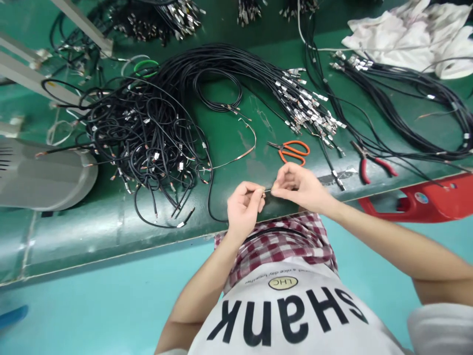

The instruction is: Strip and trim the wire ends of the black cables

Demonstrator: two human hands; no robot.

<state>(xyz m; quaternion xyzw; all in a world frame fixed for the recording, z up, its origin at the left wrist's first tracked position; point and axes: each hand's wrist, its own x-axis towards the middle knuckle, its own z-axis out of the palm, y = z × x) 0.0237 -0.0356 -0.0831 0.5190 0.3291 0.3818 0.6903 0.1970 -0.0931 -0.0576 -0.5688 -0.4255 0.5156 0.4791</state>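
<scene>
My left hand (244, 209) and my right hand (299, 187) meet just above the table's near edge. Their fingertips pinch a short thin cable (266, 192) with a small metal end, which is partly hidden by my fingers. Nearest my hands, orange-handled scissors (291, 152) lie on the green mat (236, 148), just beyond my right fingers. A heap of black cables (148, 143) with metal terminals lies to the left. A bundle of black cables with silver terminals (306, 101) fans out ahead.
Red-handled pliers (371, 165) lie among more black cables at the right, below a crumpled white cloth (406, 34). A red plastic stool (424, 202) stands beyond the right table edge. A grey round object (37, 172) sits at the left, with grey metal rails (29, 69) above it.
</scene>
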